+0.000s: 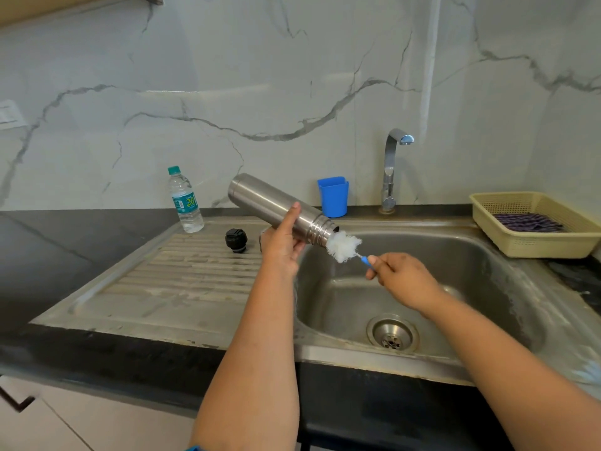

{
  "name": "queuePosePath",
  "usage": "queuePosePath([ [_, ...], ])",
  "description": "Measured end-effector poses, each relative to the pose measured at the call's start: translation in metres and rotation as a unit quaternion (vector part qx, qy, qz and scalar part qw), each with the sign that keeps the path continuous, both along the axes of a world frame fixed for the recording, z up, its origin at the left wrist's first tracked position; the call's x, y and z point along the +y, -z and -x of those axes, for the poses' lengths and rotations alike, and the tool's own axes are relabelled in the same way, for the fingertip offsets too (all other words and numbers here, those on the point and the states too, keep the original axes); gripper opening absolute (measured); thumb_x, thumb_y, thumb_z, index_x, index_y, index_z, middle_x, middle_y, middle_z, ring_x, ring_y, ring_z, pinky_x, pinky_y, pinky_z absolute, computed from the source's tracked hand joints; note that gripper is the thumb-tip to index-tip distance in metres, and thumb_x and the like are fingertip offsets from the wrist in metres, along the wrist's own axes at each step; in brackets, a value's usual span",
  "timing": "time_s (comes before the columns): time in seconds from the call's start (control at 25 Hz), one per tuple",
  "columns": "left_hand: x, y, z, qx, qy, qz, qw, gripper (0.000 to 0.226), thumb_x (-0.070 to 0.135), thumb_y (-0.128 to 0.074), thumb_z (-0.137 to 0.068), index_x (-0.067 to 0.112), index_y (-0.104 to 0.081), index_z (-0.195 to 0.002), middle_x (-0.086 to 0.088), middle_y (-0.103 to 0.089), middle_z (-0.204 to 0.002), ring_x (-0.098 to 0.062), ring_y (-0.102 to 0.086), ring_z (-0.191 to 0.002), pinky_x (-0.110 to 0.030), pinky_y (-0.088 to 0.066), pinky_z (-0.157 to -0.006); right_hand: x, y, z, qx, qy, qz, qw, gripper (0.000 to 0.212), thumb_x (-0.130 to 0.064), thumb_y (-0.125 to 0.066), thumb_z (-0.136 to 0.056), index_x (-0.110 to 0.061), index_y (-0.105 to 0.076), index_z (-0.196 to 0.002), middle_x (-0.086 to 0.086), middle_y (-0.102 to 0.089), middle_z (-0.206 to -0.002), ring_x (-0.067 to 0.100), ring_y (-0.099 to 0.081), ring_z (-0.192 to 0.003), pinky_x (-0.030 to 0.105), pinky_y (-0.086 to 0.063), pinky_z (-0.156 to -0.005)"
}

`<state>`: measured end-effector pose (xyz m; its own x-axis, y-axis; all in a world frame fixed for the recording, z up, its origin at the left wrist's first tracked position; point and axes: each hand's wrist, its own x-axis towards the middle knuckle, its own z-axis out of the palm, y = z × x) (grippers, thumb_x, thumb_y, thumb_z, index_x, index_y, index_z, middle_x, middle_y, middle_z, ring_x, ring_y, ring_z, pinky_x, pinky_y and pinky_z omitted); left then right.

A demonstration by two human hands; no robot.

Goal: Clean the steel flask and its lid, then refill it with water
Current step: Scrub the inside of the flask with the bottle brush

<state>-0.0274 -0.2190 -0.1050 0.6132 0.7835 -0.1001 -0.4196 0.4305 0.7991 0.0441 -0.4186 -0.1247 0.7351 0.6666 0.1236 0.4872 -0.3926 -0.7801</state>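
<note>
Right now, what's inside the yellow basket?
A purple striped cloth lies in the basket, against its right side. The basket's front wall hides the bottom, so anything under the cloth can't be seen.

Marble wall [260, 76], black countertop [81, 242]

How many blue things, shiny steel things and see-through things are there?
Blue: 2 (blue plastic cup, blue brush handle)
Steel: 3 (steel flask, steel tap, steel sink)
See-through: 1 (clear plastic water bottle)
Total: 6
</note>
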Motion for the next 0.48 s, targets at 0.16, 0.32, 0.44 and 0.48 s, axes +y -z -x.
queuePosePath([
  [0.16,-0.030,0.004,-0.016,0.065,0.056,-0.041,0.995,0.054,0.031,-0.082,-0.077,0.012,-0.055,-0.119,-0.009,-0.070,-0.111,-0.017,-0.069,-0.094,-0.025,-0.057,-0.064,0.006,0.010,0.001,-0.231,0.100,0.029,0.967,0.033,-0.038,-0.042,-0.099,-0.012,-0.060,-0.089,0.007,-0.063,-0.076,0.030,-0.056,-0.071,0.034,-0.041,-0.058],
  [0.32,-0.028,0.003,-0.021,0.058,0.042,-0.021,0.997,0.057,0.030,-0.084,-0.075,0.009,-0.056,-0.120,-0.011,-0.070,-0.111,-0.021,-0.069,-0.098,-0.028,-0.059,-0.066,0.009,0.006,-0.002,-0.251,0.104,0.036,0.962,0.036,-0.042,-0.041,-0.099,-0.012,-0.059,-0.090,0.008,-0.064,-0.078,0.031,-0.058,-0.071,0.035,-0.044,-0.057],
  [0.44,-0.001,0.000,-0.007,0.007,-0.012,0.037,0.999,0.065,0.030,-0.085,-0.073,0.006,-0.053,-0.124,-0.015,-0.069,-0.112,-0.022,-0.070,-0.095,-0.028,-0.060,-0.060,-0.003,-0.006,-0.009,-0.254,0.080,0.036,0.963,0.037,-0.045,-0.043,-0.097,-0.016,-0.061,-0.085,0.002,-0.061,-0.071,0.025,-0.058,-0.069,0.036,-0.047,-0.058],
  [0.48,0.004,0.000,-0.004,0.007,-0.026,0.045,0.999,0.064,0.029,-0.085,-0.073,0.005,-0.053,-0.124,-0.016,-0.069,-0.113,-0.023,-0.070,-0.094,-0.026,-0.059,-0.056,-0.007,-0.008,-0.011,-0.257,0.069,0.042,0.963,0.037,-0.046,-0.043,-0.097,-0.017,-0.060,-0.084,0.001,-0.059,-0.070,0.023,-0.057,-0.068,0.036,-0.047,-0.058],
])
